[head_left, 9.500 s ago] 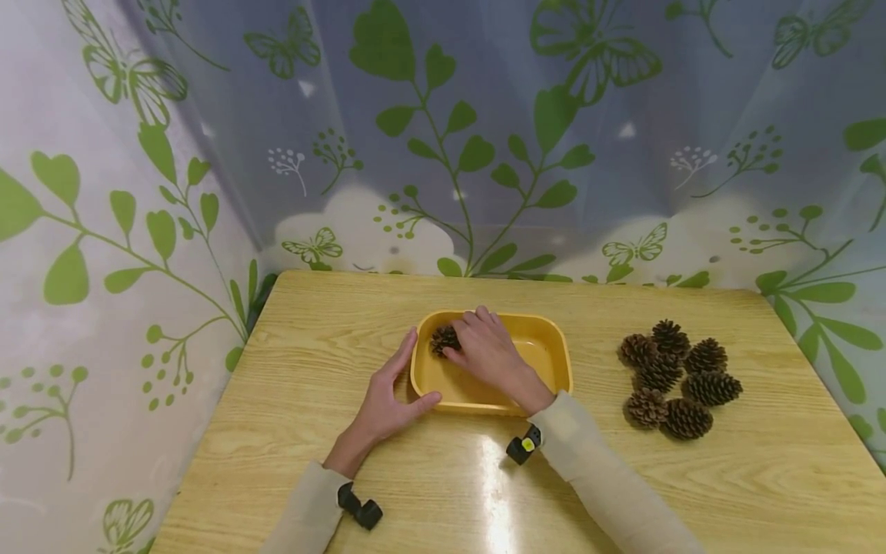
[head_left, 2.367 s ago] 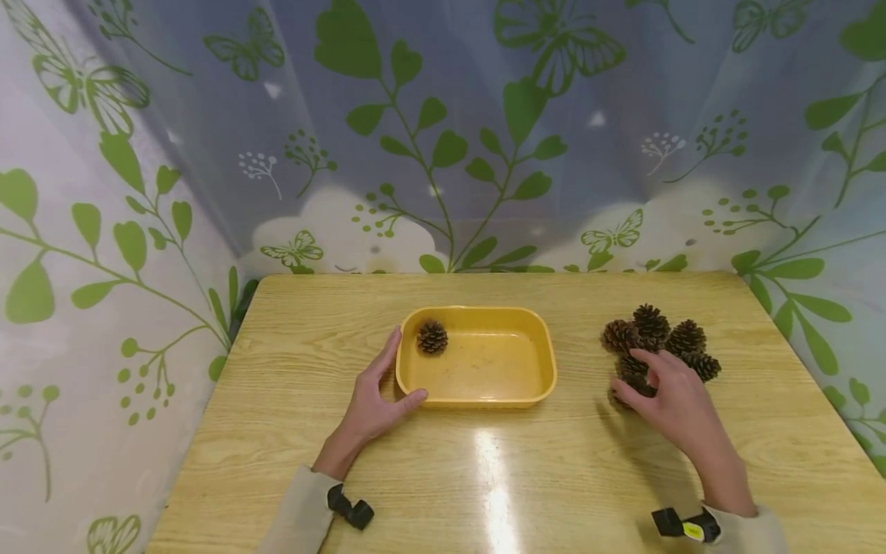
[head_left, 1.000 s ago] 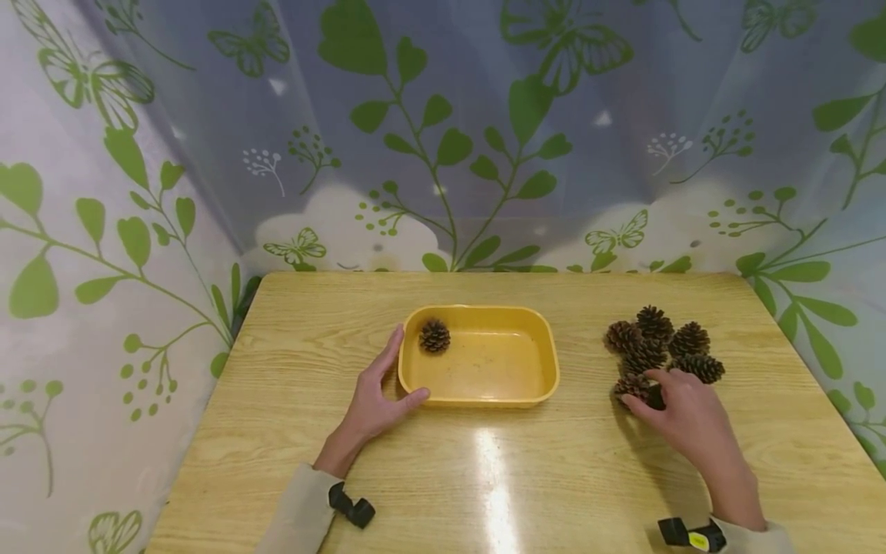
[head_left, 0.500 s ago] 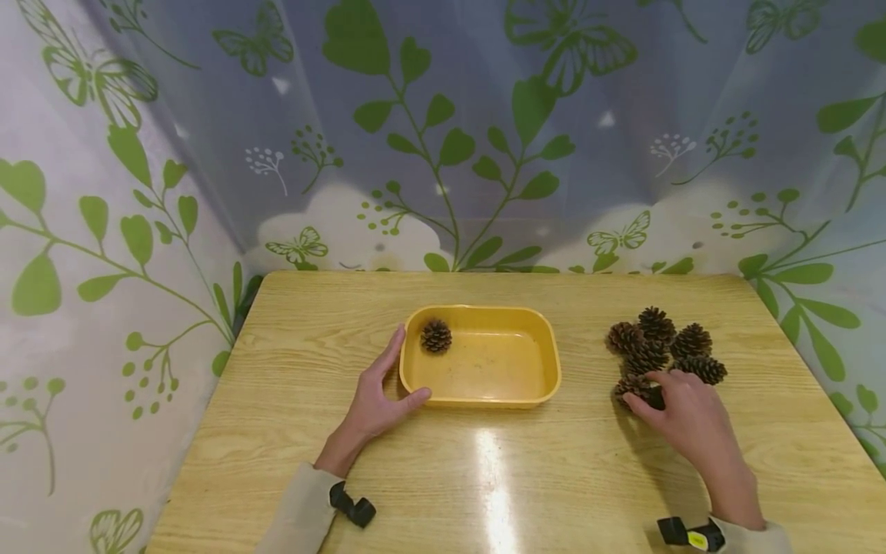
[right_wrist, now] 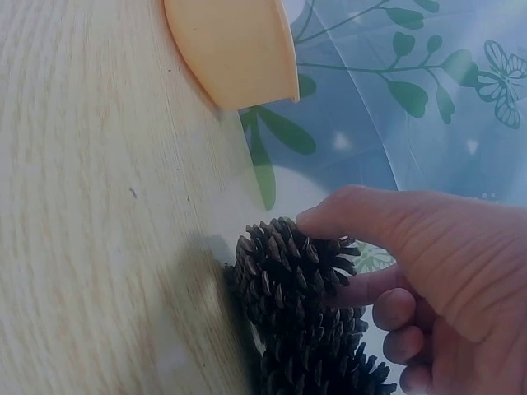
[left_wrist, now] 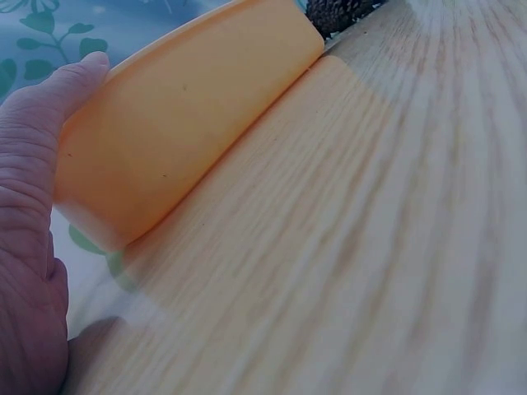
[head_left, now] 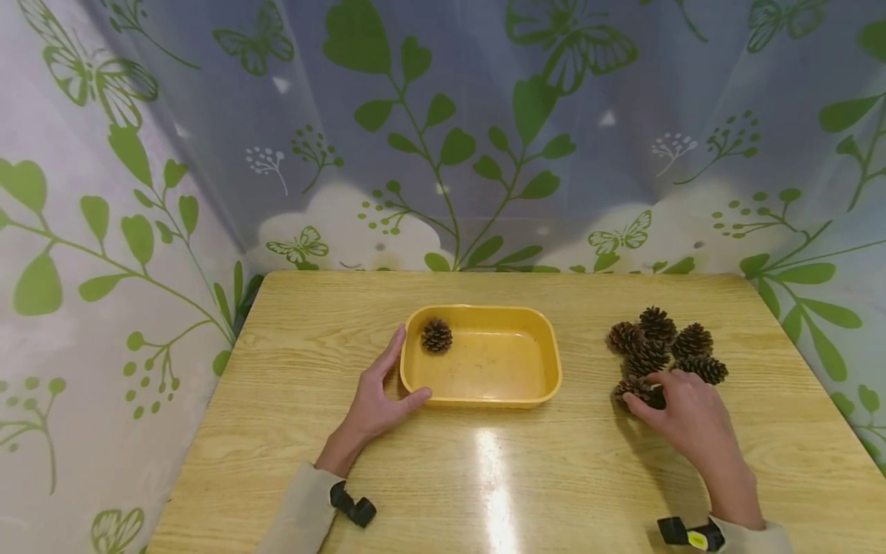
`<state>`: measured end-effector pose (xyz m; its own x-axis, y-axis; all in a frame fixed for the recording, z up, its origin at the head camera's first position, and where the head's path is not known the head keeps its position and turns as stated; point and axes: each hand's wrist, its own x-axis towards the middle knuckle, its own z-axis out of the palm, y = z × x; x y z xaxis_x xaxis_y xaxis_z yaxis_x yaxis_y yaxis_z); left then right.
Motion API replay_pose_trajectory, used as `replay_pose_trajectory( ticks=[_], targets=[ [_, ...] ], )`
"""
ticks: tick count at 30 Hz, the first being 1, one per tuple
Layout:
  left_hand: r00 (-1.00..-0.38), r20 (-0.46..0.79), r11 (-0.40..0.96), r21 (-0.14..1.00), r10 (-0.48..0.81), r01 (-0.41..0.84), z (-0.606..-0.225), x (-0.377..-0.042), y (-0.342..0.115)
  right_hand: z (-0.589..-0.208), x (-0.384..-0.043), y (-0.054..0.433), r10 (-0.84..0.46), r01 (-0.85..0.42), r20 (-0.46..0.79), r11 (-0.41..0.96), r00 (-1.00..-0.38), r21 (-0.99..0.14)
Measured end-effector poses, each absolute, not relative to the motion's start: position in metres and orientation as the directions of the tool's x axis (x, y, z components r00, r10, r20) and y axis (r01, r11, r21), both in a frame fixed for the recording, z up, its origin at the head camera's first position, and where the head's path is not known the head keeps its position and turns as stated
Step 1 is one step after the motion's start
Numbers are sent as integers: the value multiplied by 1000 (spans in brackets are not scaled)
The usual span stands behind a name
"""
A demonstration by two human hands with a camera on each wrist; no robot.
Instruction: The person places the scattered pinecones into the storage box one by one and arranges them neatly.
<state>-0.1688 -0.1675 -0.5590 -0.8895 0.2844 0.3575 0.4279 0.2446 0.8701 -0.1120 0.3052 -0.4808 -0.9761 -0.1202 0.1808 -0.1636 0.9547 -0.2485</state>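
And the right hand [head_left: 691,415] is pinching a pinecone [head_left: 628,388], seemingly picking up; leftward, the spread left hand [head_left: 375,398] is touching the tray [head_left: 494,371]; next is likely calling for lifting clear.

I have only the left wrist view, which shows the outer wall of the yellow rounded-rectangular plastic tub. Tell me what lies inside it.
Observer: One brown, woody pine cone sits toward the back left corner of the yellow tub.
Operator: Now report the right hand.
Observer: It pinches another brown pine cone, at the near left edge of the cluster of pine cones on the pale wooden table.
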Motion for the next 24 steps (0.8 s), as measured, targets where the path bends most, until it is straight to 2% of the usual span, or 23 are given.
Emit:
replay_pose_trajectory(
  ticks=[11,24],
  targets=[
    [-882,381,268,851,276,451,-559,-169,-167,-480,-113,303,-107,-159,202,952,-973,-261],
    [-894,353,270,864,276,425,-558,-169,-167,-479,-114,300,-109,-170,220,945,-969,-280]
  ],
)
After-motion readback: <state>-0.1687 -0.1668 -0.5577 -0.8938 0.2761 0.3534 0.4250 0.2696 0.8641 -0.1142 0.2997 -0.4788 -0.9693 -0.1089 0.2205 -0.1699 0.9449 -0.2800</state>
